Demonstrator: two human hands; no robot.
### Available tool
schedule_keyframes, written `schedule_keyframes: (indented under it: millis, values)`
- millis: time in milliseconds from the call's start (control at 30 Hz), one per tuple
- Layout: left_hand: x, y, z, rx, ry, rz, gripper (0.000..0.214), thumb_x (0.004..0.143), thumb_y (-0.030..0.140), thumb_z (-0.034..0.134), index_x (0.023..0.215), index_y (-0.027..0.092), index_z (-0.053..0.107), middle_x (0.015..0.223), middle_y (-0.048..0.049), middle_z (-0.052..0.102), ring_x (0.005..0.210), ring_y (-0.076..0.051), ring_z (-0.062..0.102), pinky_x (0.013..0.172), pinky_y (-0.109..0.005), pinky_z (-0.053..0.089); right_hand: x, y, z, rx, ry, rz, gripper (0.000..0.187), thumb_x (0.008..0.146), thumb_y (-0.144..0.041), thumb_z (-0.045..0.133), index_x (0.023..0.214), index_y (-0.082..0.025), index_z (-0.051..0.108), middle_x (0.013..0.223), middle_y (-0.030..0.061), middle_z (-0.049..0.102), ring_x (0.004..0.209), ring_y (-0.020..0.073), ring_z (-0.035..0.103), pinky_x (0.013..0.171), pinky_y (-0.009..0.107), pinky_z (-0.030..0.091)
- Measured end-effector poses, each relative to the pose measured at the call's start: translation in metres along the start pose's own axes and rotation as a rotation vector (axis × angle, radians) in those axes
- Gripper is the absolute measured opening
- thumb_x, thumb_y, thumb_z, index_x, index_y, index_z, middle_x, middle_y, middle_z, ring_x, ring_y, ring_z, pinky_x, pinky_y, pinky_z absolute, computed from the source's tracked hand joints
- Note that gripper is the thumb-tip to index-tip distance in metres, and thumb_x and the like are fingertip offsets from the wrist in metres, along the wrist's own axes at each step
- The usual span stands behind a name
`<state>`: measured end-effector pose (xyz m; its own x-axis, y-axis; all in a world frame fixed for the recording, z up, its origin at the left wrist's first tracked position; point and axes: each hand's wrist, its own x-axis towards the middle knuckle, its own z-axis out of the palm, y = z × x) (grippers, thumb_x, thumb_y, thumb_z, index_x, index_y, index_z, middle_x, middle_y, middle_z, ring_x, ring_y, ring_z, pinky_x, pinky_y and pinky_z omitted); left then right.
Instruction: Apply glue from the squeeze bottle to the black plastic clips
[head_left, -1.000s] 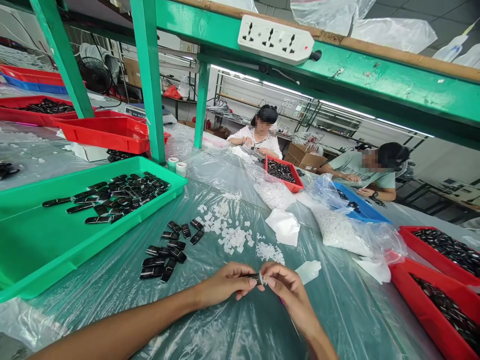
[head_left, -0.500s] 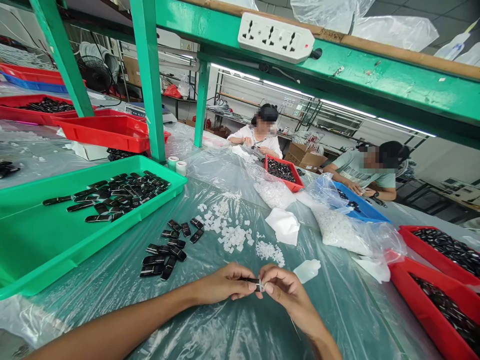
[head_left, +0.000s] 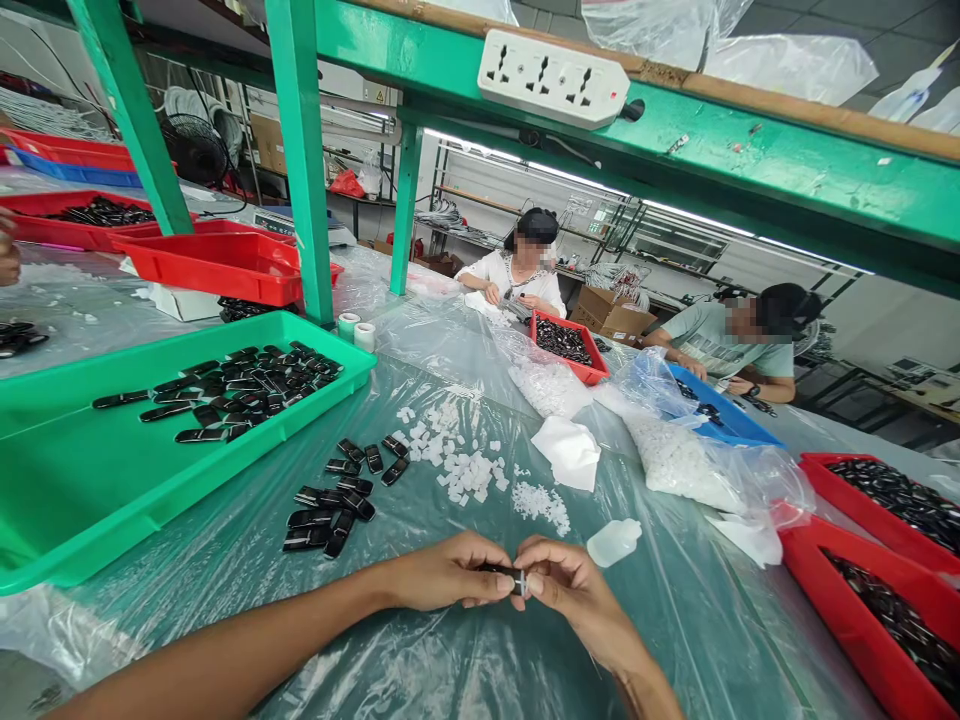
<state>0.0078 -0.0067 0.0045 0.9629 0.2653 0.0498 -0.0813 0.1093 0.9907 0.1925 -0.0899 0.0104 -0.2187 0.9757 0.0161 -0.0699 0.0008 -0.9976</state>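
My left hand (head_left: 450, 570) and my right hand (head_left: 566, 580) meet low in the middle, both pinched on one small black part (head_left: 501, 571) with a pale tip between the fingertips. Just beyond the left hand lies a loose group of several black parts (head_left: 337, 495) on the plastic sheet. Small white pieces (head_left: 461, 465) are scattered behind them. A little white squeeze bottle (head_left: 613, 542) lies close to my right hand.
A green tray (head_left: 90, 490) with black parts sits at left, red trays (head_left: 892, 600) with black parts at right. Bags of white pieces (head_left: 675, 460) lie in the middle. Two people work across the table. A green frame with a power strip (head_left: 553, 78) runs overhead.
My two hands stay pinched together on the black part and have shifted only slightly downward. A hand has come into view at the far left edge.
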Motion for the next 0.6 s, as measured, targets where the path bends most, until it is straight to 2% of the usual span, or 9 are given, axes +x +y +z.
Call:
schedule_keyframes:
  millis: [200, 367, 500, 600]
  values:
    - [-0.001, 0.0, 0.003, -0.12, -0.006, -0.039, 0.036, 0.079, 0.048, 0.06, 0.086, 0.015, 0.07, 0.059, 0.0016, 0.043, 0.052, -0.008, 0.034, 0.052, -0.022, 0.027, 0.0, 0.005, 0.004, 0.013, 0.009, 0.017, 0.017, 0.078, -0.036, 0.063, 0.084, -0.02, 0.063, 0.077, -0.0003, 0.052, 0.063, 0.013, 0.056, 0.061, 0.026, 0.039]
    - [-0.003, 0.001, 0.003, -0.176, -0.033, -0.084, 0.037, 0.074, 0.049, 0.065, 0.079, 0.014, 0.069, 0.061, 0.0012, 0.045, 0.052, -0.008, 0.035, 0.05, -0.022, 0.026, -0.001, 0.015, 0.009, 0.052, 0.03, -0.041, 0.023, 0.073, -0.043, 0.066, 0.078, -0.021, 0.062, 0.072, -0.0012, 0.052, 0.057, 0.0123, 0.055, 0.057, 0.025, 0.039]
    - [-0.004, 0.005, 0.001, -0.134, -0.008, -0.076, 0.035, 0.073, 0.05, 0.065, 0.077, 0.015, 0.07, 0.061, 0.0011, 0.045, 0.052, -0.009, 0.036, 0.051, -0.023, 0.029, -0.001, 0.02, 0.011, -0.029, 0.146, -0.09, 0.02, 0.075, -0.042, 0.064, 0.079, -0.022, 0.063, 0.076, 0.0009, 0.052, 0.058, 0.0133, 0.054, 0.056, 0.026, 0.042]
    - [0.0, 0.013, 0.001, -0.096, 0.073, -0.055, 0.037, 0.071, 0.052, 0.065, 0.075, 0.016, 0.068, 0.06, 0.0009, 0.048, 0.052, -0.01, 0.042, 0.056, -0.024, 0.037, 0.0, 0.021, 0.005, -0.107, 0.261, -0.091, 0.022, 0.078, -0.042, 0.06, 0.088, -0.023, 0.063, 0.078, 0.0032, 0.056, 0.064, 0.0166, 0.055, 0.062, 0.03, 0.047]
